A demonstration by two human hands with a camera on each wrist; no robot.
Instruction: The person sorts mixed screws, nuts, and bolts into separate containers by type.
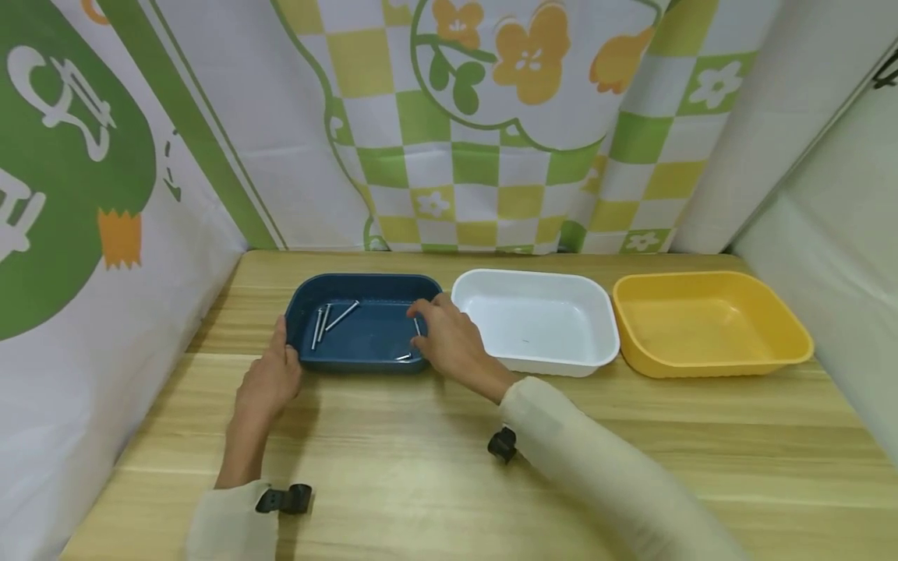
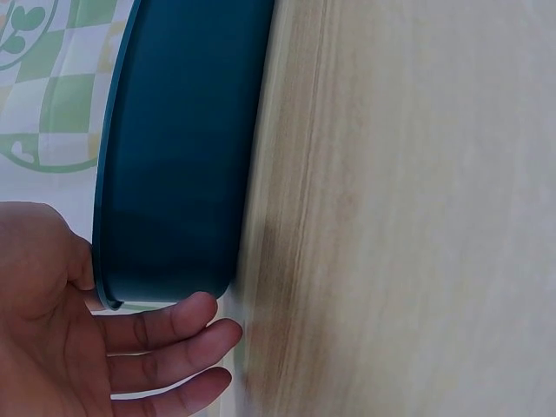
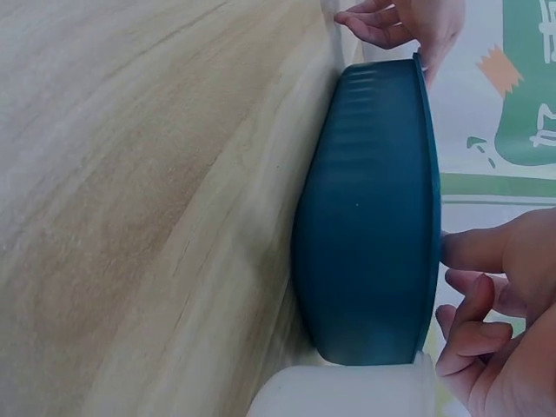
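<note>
A dark blue tray (image 1: 365, 365) stands at the left of the table; its inside is hidden in both wrist views. Three long silver bolts (image 1: 342, 315) lie in its left half. A short-looking bolt (image 1: 403, 357) is by the near wall, and another bolt (image 1: 417, 326) shows in the gap between the right thumb and index finger. My right hand (image 1: 452, 343) reaches over the right rim with fingers bent, thumb and index apart. At the left end, my left hand (image 1: 269, 382) touches the tray's rim, its index finger straight and the other fingers (image 2: 174, 356) loosely extended outside.
A white tray (image 1: 554, 363) stands right beside the blue one, partly under the right hand. Farther right is a yellow tray (image 1: 715, 365). All stand along the back of the wooden table (image 1: 393, 467), before a patterned curtain (image 1: 491, 179). Dark wrist cameras (image 1: 288, 499) sit at both sleeves.
</note>
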